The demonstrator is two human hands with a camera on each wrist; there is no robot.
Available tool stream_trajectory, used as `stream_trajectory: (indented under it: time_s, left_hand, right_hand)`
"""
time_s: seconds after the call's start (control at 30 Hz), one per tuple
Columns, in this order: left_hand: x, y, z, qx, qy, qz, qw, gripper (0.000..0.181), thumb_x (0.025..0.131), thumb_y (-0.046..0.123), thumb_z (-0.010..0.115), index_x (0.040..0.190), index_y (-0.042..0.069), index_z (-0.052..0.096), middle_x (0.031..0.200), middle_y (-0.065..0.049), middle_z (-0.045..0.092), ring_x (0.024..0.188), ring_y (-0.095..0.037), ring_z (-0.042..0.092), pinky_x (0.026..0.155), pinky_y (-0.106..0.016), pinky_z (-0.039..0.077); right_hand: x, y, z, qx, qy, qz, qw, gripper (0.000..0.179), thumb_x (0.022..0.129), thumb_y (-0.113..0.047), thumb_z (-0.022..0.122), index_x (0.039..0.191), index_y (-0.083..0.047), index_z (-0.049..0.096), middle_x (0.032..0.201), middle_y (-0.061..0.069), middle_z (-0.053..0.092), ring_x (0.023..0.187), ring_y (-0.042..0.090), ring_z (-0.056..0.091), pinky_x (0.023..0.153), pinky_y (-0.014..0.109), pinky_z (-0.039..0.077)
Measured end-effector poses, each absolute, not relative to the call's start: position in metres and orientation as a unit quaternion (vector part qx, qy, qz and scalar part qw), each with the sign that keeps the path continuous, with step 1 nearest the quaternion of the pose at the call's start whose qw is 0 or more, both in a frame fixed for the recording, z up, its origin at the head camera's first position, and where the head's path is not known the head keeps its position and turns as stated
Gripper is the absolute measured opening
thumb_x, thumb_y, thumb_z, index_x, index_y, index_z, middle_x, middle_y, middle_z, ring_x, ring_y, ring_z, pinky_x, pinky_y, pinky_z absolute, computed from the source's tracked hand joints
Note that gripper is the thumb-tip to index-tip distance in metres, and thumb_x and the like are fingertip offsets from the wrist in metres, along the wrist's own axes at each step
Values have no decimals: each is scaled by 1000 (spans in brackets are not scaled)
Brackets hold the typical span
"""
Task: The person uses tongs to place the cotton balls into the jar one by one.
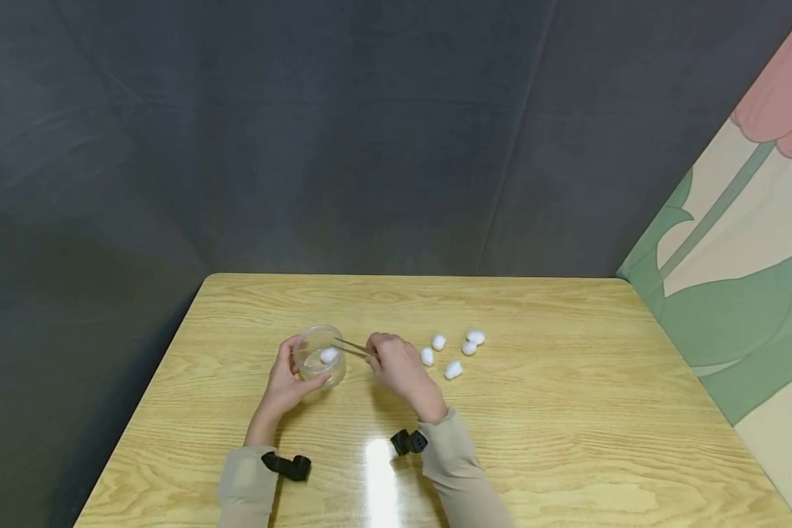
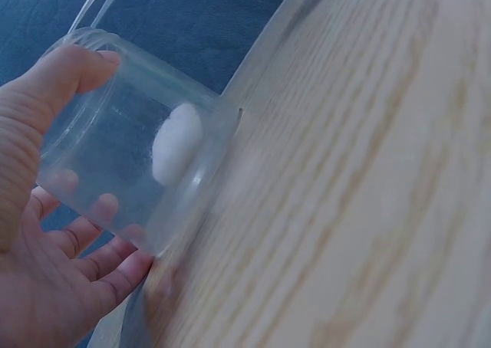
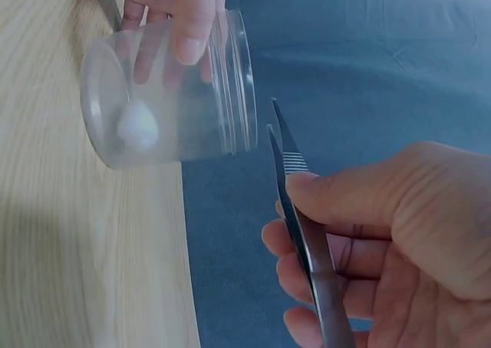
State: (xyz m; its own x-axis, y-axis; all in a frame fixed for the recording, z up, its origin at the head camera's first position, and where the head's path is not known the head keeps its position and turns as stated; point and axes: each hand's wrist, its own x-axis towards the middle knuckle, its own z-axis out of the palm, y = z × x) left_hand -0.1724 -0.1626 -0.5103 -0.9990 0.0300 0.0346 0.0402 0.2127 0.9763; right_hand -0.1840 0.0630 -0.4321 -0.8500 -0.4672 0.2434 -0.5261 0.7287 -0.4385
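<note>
A clear plastic jar (image 1: 335, 375) stands on the table, its mouth open at the top. My left hand (image 1: 285, 386) holds it from the side, thumb across one wall and fingers round the other. One white cotton ball (image 2: 177, 144) lies at the bottom of the jar. My right hand (image 1: 401, 369) pinches metal tweezers (image 3: 316, 260) between thumb and fingers. In the right wrist view the tweezer tips are slightly apart, just beyond the jar's rim, with nothing between them. Several loose cotton balls (image 1: 453, 369) lie to the right of my right hand.
The wooden table (image 1: 567, 411) reaches to a dark cloth backdrop (image 1: 369, 147) behind it. A flowered curtain (image 1: 752, 293) hangs along the right side. Each sleeve cuff carries a small black wrist camera (image 1: 409, 442).
</note>
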Motion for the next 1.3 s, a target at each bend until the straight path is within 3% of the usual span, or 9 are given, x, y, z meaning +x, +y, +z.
stream_trajectory:
  time_s: [0.5,0.7,0.97,1.3]
  left_hand:
    - [-173,-163,-512,-37,-781,-623,21,83,71,-1,78,137,3,30,137,-22,39,121,-40,42,96,-54,33]
    - [-173,-163,-510,-27,-779,-626,5,83,72,0,78,138,4,29,138,-21,38,123,-39,41,98,-53,33]
    - [-163,-157,-484,-37,-777,-628,-1,82,73,-4,75,139,-5,25,138,-30,34,123,-46,38,98,-55,31]
    - [-162,-156,-482,-29,-776,-630,-7,82,74,-4,75,139,-3,25,139,-29,34,123,-45,38,97,-55,32]
  right_hand:
    - [-180,80,-425,238,-932,268,55,4,88,-7,65,91,-6,63,78,4,61,60,11,47,55,25,40]
    - [-180,85,-424,228,-933,273,51,4,88,-7,65,91,-5,63,78,4,61,60,12,48,55,26,39]
    - [-179,90,-427,221,-935,273,52,6,88,-8,65,92,-5,63,79,4,61,60,11,48,54,25,40]
    - [-178,101,-428,213,-938,268,60,5,87,-7,65,91,-5,63,75,2,59,57,9,44,53,25,38]
